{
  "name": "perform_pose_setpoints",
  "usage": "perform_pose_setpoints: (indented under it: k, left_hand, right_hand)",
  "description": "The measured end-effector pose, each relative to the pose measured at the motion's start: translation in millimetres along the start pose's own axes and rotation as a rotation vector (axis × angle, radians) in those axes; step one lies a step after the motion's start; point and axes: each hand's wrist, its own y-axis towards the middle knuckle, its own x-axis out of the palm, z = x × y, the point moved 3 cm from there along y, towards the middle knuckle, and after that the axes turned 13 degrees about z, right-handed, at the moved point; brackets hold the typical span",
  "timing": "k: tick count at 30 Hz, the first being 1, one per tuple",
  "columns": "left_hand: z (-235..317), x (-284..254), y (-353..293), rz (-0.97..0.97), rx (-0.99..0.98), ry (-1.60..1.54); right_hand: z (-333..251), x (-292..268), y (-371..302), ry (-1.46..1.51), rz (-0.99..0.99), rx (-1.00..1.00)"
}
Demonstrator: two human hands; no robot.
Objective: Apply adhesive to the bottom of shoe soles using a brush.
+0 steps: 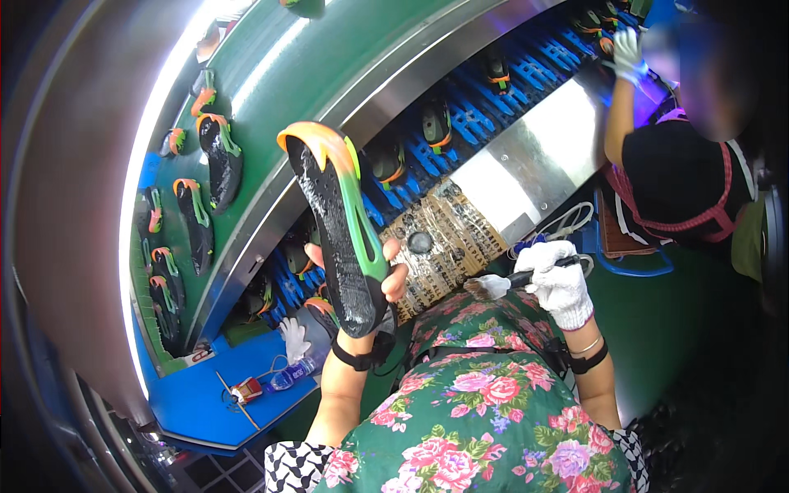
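My bare left hand grips a shoe sole from behind, its fingers showing at both sides. The sole stands nearly upright, black inside with whitish wet-looking smears, and its rim runs from orange into green. In a white glove, my right hand closes around the dark handle of a brush. The pale bristles point left, apart from the sole. Between the hands, a small dark round cup or opening sits in a tape-covered board.
Several similar soles lie on the green belt at left. Beyond the board, a blue slatted conveyor carries more shoe parts. A blue table holds a bottle and a glove. Another person works at right.
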Motion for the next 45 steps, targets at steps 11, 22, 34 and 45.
perform_pose_setpoints:
  k: [11, 22, 34, 45]
  left_hand:
    - [80.7, 75.0, 56.7, -0.199, 0.131, 0.344]
    - [170.0, 50.1, 127.1, 0.168, 0.444, -0.304]
    - [56.3, -22.6, 10.0, 0.306, 0.166, 0.358]
    - [14.8, -248.0, -208.5, 1.836, 0.920, 2.104]
  right_hand:
    - [6.2, -21.0, 13.7, -0.126, 0.229, 0.048]
    - [47.1, -37.9, 13.4, -0.280, 0.185, 0.012]
    - [32.2, -28.4, 27.2, -0.402, 0.164, -0.087]
    - [75.3, 4.6, 41.0, -0.390, 0.098, 0.162]
